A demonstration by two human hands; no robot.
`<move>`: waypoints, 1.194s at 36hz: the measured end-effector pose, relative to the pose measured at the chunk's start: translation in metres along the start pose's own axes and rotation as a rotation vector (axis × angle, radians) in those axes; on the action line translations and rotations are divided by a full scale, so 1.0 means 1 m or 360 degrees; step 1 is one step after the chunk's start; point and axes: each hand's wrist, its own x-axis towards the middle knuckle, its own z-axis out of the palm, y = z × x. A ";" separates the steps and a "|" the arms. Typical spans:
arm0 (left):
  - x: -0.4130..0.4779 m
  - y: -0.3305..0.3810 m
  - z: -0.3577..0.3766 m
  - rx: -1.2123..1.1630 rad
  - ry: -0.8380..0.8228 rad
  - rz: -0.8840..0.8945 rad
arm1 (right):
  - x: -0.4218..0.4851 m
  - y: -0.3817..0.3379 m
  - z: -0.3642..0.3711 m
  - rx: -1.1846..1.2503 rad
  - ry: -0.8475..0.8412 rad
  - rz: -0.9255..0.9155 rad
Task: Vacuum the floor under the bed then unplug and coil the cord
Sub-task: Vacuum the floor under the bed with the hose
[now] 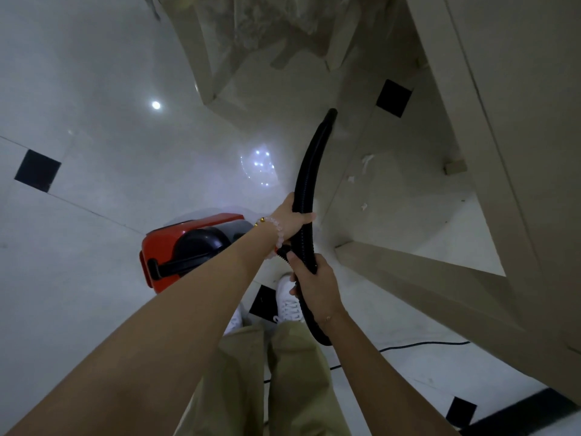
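A black ribbed vacuum hose [311, 171] curves up from my hands, and its nozzle tip [330, 114] reaches the floor beside the beige bed frame [408, 272]. My left hand [290, 218], with a bead bracelet on the wrist, grips the hose higher up. My right hand [314, 286] grips it lower down. The red and black vacuum body [185, 247] sits on the floor just left of my arms. A thin black cord [418, 343] runs across the tiles at the lower right. Bits of white debris [366, 162] lie on the floor under the bed.
White glossy tiles with black square insets [37, 171] cover the floor. My white shoes [287, 302] and beige trousers stand below the hose. A small beige block [455, 166] lies under the bed. A draped bedcover [267, 33] hangs at the top.
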 end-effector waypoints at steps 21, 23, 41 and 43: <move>-0.048 -0.054 0.013 -0.0185 -0.0057 -0.0053 | -0.054 0.051 0.009 -0.0011 -0.0027 0.0130; -0.050 -0.057 0.015 -0.0160 -0.0053 -0.0038 | -0.058 0.053 0.009 -0.0015 -0.0017 0.0113; -0.074 -0.066 0.023 0.0036 -0.0234 -0.0050 | -0.093 0.067 0.028 -0.0086 0.0080 0.0152; -0.074 -0.067 0.023 0.0069 -0.0250 -0.0056 | -0.097 0.066 0.026 -0.0124 0.0069 0.0157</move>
